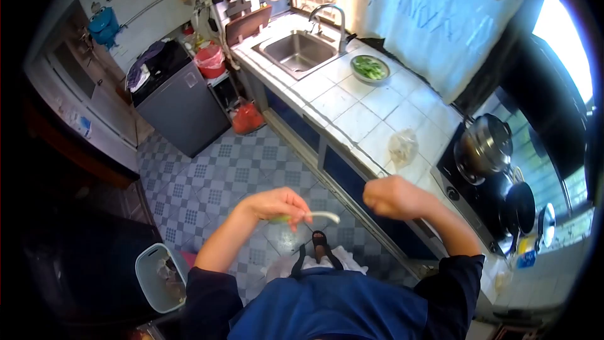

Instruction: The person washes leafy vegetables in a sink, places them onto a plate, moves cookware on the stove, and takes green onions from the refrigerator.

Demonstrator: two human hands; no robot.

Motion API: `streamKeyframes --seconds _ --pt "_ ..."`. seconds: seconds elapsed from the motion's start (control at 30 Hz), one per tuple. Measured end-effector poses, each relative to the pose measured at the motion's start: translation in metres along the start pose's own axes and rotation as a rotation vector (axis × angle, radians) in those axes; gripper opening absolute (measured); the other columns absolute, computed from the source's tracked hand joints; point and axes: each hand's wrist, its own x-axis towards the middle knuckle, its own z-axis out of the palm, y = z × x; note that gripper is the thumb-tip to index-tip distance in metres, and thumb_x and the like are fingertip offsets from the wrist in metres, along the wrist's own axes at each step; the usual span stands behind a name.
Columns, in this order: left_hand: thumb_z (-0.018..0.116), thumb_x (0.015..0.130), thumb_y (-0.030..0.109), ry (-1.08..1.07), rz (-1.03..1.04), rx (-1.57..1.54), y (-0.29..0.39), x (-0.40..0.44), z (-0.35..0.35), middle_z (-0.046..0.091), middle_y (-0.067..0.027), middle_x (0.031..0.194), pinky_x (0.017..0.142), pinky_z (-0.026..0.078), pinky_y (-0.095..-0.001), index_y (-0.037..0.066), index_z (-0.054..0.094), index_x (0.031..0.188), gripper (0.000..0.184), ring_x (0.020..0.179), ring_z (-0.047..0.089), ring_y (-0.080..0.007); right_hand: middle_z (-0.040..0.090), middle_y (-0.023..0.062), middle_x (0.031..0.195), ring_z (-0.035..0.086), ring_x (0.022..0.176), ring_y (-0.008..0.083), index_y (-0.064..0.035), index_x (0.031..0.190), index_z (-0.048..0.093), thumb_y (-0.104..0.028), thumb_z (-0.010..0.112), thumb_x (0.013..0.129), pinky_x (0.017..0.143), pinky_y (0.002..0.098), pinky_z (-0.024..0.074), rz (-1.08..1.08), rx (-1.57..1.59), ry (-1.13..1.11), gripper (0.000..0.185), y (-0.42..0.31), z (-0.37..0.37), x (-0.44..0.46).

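My left hand [280, 205] pinches a thin, pale stalk [327, 216], perhaps a scallion, between thumb and fingers above the floor. Its white end curves out to the right, and a greenish part shows under the palm. To the right, my right hand [396, 198] is closed in a fist near the counter's front edge, apart from the stalk. Whatever its fingers hold, if anything, is hidden. Just beyond that fist a crumpled clear plastic bag [402, 147] lies on the white tiled counter [352, 119]. Farther back stands a bowl of green vegetables [370, 68].
A steel sink [298, 54] is set in the counter's far end. On the right, a lidded pot [486, 143] and a black pan [520, 208] stand on the stove. An open bin [146, 280] holding scraps is at lower left. A grey washing machine [182, 110] stands at back left.
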Motion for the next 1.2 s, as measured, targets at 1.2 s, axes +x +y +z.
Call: streamKeyframes --seconds 1.2 --pt "0.043 0.091 0.009 0.701 0.858 -0.640 0.284 -0.003 -0.533 0.054 -0.0075 0.080 0.088 0.047 -0.0447 0.002 0.048 0.100 0.012 0.077 0.057 -0.0178 0.043 -0.0011 0.071 0.031 0.047 0.0070 -0.0087 0.088 0.049 -0.033 0.036 0.094 0.041 0.0213 0.0244 0.560 1.830 0.162 0.029 0.285 0.016 0.482"
